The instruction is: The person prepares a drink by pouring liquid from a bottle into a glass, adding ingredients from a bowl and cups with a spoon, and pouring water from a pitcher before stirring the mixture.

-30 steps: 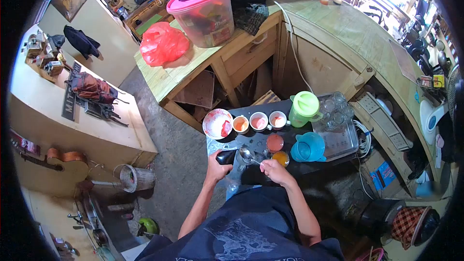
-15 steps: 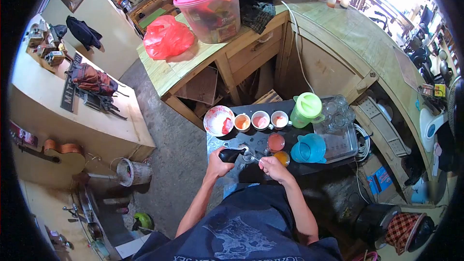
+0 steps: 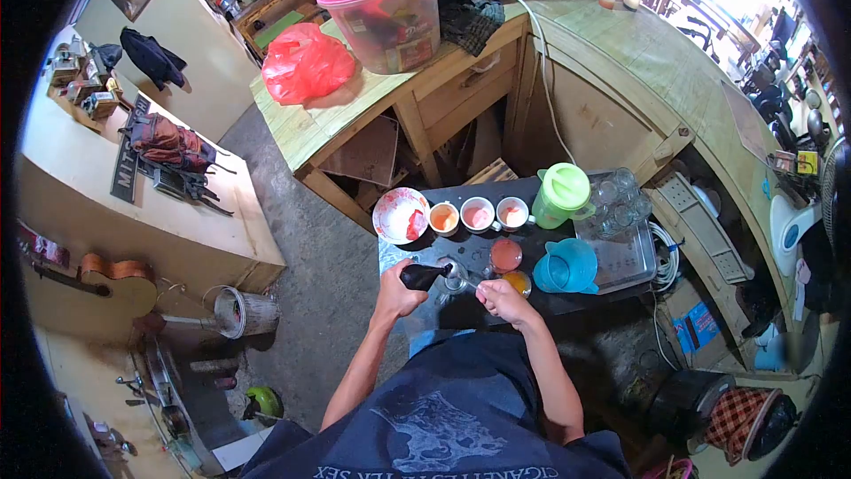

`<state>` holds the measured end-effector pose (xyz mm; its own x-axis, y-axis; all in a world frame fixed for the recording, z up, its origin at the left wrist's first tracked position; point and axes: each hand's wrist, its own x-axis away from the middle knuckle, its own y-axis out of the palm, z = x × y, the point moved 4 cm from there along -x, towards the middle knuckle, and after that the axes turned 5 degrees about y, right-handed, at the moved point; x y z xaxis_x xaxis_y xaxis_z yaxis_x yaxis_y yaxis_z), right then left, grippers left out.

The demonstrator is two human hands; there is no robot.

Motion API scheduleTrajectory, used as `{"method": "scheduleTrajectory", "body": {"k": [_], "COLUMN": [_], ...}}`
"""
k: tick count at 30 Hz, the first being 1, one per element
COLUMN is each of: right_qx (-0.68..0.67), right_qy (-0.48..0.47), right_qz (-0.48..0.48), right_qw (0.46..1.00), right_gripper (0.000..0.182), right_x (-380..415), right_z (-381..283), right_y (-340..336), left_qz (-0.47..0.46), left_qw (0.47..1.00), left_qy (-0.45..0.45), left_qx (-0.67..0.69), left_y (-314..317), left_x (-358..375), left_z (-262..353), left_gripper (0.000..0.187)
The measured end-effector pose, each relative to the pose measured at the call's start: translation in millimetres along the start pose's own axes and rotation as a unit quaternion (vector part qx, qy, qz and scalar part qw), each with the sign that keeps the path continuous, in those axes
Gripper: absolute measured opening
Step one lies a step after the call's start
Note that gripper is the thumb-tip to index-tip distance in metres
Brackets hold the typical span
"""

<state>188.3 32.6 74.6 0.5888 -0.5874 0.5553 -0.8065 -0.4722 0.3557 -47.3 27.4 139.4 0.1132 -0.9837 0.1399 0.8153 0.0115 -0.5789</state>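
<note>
My left hand (image 3: 402,295) is wrapped round a dark bottle (image 3: 420,277), which lies nearly level with its mouth pointing right. Between the fingers of my right hand (image 3: 505,303) is the handle of a metal spoon (image 3: 469,283). The spoon's bowl is right at the bottle's mouth, above what looks like a clear glass on the dark table (image 3: 523,308). Whether liquid flows is too small to tell. Close to my right hand stand a glass with orange-yellow contents (image 3: 517,283) and a glass with pinkish-red contents (image 3: 505,255).
Behind are a red-patterned bowl (image 3: 401,216), three white cups (image 3: 477,214) with orange and pink contents, and a green lidded pitcher (image 3: 562,195). A blue jug (image 3: 566,266) stands beside a metal tray (image 3: 616,259) with several upturned glasses (image 3: 618,200). A wooden counter (image 3: 612,54) curves round the table.
The bottle's mouth has come up slightly and now meets the spoon's bowl. Both hands keep their grips and have barely moved.
</note>
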Motion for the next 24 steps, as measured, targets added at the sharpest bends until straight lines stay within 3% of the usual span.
{"method": "scheduleTrajectory", "body": {"k": [24], "right_qx": [-0.021], "right_qy": [0.015], "right_qz": [-0.012], "right_qw": [1.0], "right_gripper": [0.029], "right_x": [2.5], "right_z": [8.5], "right_y": [-6.0], "left_qz": [0.012], "left_qw": [1.0], "left_qy": [0.009], "left_qx": [-0.019], "left_y": [1.8], "left_x": [-6.0], "left_z": [0.4], "left_gripper": [0.037]}}
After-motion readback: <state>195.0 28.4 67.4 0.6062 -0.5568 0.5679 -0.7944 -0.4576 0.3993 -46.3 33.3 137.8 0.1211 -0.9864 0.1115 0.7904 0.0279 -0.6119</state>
